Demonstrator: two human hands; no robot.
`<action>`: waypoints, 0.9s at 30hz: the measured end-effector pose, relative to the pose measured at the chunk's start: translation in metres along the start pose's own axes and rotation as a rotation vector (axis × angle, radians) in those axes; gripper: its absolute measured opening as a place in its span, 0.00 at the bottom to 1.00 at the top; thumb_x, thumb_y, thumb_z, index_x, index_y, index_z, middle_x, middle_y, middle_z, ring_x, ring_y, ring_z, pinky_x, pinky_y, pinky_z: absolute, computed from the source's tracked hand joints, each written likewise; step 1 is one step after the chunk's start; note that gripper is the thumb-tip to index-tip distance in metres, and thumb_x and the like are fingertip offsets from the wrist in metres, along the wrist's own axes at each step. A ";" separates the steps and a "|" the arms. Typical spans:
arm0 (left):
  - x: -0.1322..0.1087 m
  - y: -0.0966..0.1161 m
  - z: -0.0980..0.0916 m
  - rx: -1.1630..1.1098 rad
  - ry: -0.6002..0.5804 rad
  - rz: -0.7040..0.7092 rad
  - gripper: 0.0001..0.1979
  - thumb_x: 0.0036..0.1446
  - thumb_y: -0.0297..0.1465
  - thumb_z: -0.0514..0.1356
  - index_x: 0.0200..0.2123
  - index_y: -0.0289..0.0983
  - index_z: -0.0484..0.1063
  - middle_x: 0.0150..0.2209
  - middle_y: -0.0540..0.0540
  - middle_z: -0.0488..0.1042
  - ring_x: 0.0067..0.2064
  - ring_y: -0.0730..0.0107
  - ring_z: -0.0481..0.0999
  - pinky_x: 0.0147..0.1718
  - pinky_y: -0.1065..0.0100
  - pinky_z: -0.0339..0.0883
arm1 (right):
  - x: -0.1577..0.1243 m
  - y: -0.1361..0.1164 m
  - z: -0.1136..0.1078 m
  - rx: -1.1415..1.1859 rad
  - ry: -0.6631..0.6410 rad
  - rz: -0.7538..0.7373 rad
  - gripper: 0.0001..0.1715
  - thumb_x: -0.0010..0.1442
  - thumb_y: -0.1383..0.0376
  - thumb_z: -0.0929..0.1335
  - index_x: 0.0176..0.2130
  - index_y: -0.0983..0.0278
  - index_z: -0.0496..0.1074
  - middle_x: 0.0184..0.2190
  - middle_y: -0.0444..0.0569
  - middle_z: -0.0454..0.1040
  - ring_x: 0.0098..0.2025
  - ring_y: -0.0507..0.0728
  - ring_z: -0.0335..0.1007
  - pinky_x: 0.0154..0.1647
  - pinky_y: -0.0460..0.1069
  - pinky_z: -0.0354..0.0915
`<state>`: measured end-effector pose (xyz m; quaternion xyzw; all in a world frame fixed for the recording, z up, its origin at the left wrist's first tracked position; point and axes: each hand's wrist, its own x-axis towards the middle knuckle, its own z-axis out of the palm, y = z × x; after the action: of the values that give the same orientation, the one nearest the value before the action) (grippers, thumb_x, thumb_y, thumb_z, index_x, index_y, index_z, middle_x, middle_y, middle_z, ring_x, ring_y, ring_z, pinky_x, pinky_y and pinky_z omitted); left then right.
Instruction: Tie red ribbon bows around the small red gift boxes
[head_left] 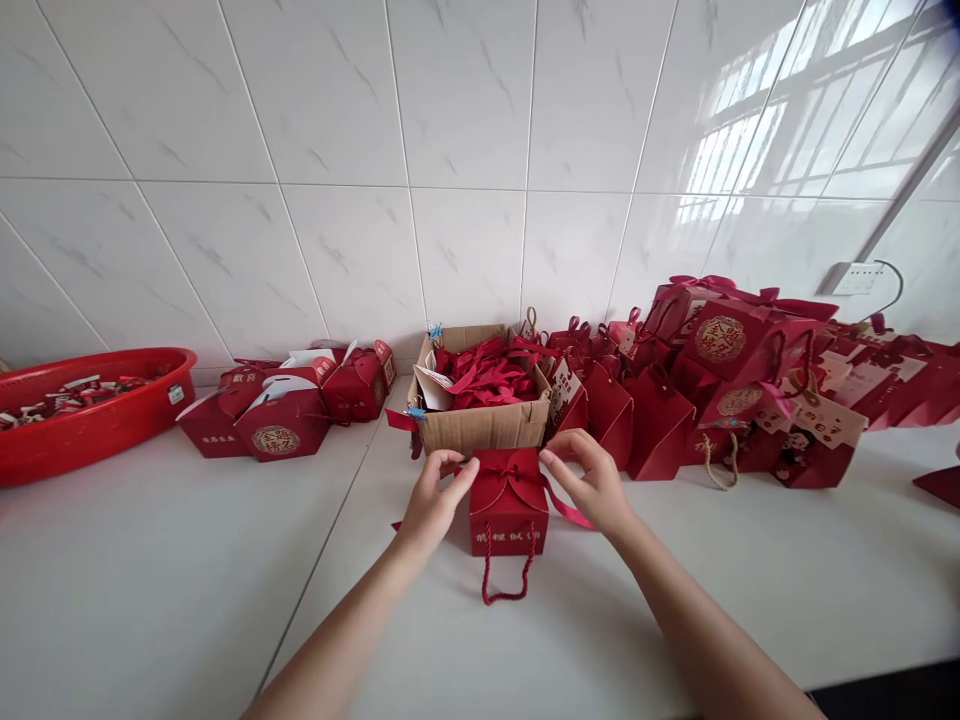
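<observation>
A small dark-red gift box (pixel 508 520) stands upright in front of me, with gold characters on its front and a twisted red cord handle (pixel 506 598) hanging down onto the table. Across its scalloped top runs a red ribbon (pixel 566 508), crossed or knotted at the middle. My left hand (pixel 435 500) is at the top left edge, thumb and forefinger closed on the ribbon; one ribbon end shows left of the wrist. At the top right edge my right hand (pixel 592 485) pinches the ribbon's other side, its tail trailing below. The fingers partly hide the exact grip.
Just behind the box is an open cardboard carton (pixel 484 425) full of red ribbons. Several red boxes (pixel 289 420) and a red plastic basin (pixel 97 415) of small wrapped items stand left. Stacked red gift boxes (pixel 731 340) line the tiled wall at right, below a socket (pixel 855 278).
</observation>
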<state>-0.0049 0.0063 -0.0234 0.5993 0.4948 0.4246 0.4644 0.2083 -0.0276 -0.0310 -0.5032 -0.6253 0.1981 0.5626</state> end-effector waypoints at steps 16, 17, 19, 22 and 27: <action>-0.005 0.003 -0.001 -0.046 -0.196 -0.128 0.19 0.48 0.43 0.64 0.39 0.39 0.65 0.39 0.45 0.74 0.42 0.61 0.73 0.42 0.63 0.63 | -0.002 0.009 -0.003 0.210 -0.425 0.301 0.25 0.55 0.49 0.68 0.22 0.64 0.60 0.19 0.40 0.58 0.23 0.48 0.50 0.24 0.45 0.49; -0.005 0.003 -0.001 -0.084 -0.212 -0.143 0.19 0.48 0.43 0.64 0.39 0.38 0.65 0.40 0.45 0.75 0.43 0.61 0.73 0.42 0.63 0.64 | -0.003 0.010 -0.001 0.235 -0.429 0.315 0.25 0.55 0.49 0.68 0.23 0.64 0.60 0.20 0.40 0.58 0.23 0.48 0.51 0.24 0.45 0.49; -0.005 0.002 -0.001 -0.146 -0.239 -0.164 0.18 0.49 0.42 0.64 0.39 0.38 0.67 0.41 0.44 0.75 0.43 0.60 0.73 0.42 0.63 0.64 | -0.005 0.011 0.002 0.286 -0.429 0.334 0.24 0.55 0.49 0.69 0.23 0.64 0.59 0.21 0.40 0.58 0.23 0.48 0.51 0.25 0.45 0.49; -0.006 0.002 0.000 -0.195 -0.281 -0.182 0.18 0.49 0.42 0.64 0.39 0.37 0.70 0.40 0.45 0.76 0.43 0.60 0.74 0.41 0.65 0.64 | -0.005 0.011 0.003 0.359 -0.422 0.342 0.25 0.54 0.50 0.70 0.22 0.64 0.59 0.21 0.40 0.57 0.24 0.48 0.50 0.26 0.46 0.50; -0.004 0.002 -0.003 -0.180 -0.323 -0.218 0.16 0.47 0.43 0.65 0.32 0.36 0.73 0.29 0.47 0.75 0.31 0.66 0.71 0.30 0.68 0.59 | -0.002 0.013 -0.002 0.458 -0.448 0.348 0.25 0.53 0.52 0.71 0.19 0.65 0.59 0.21 0.40 0.56 0.26 0.48 0.50 0.29 0.46 0.50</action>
<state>-0.0078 0.0030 -0.0209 0.5587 0.4359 0.3129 0.6324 0.2147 -0.0242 -0.0422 -0.4070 -0.5776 0.5310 0.4677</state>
